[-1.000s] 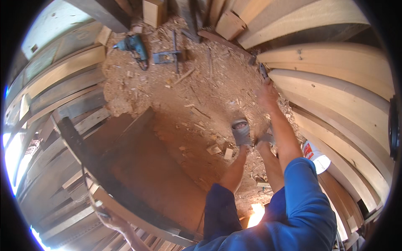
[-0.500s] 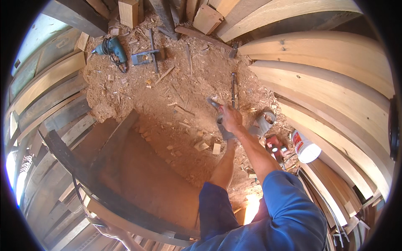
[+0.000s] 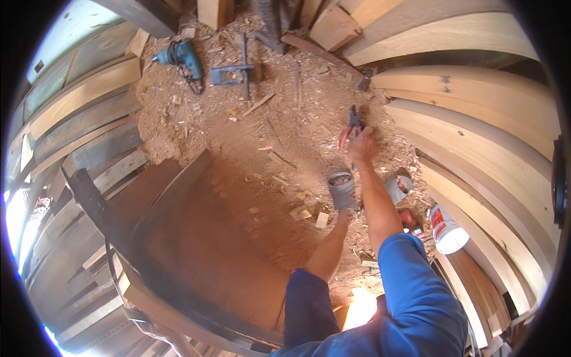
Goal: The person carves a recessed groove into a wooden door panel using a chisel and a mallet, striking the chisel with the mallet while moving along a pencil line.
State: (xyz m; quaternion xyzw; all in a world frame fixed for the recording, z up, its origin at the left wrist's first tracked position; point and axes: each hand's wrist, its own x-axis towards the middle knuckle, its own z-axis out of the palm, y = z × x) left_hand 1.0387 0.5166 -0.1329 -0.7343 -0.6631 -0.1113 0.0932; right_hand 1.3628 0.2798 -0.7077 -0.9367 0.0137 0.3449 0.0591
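My right hand (image 3: 363, 146) reaches down to the floor beyond my feet, its fingers closed at the red handle of a pair of pliers (image 3: 352, 124). The pliers' dark jaws point away from me and their handles are spread. Part of a dark bar shows beneath the hand. At the lower left, my left hand (image 3: 159, 334) is at the outer edge of a large brown wooden panel with a dark rim (image 3: 196, 238). Its fingertips close on a flat greyish piece that I cannot make out.
Shavings and offcuts cover the floor. A teal power drill (image 3: 185, 59) and a blue metal clamp-like tool (image 3: 229, 75) lie farther off. Stacked planks (image 3: 470, 128) line the right, near a white bucket (image 3: 450, 234) and a red tool (image 3: 409, 220). More planks (image 3: 83, 125) stand left.
My right hand has moved farther away and to the right with the pliers, whose handles now show spread. The whole view has shifted slightly. My left hand stays at the panel's edge.
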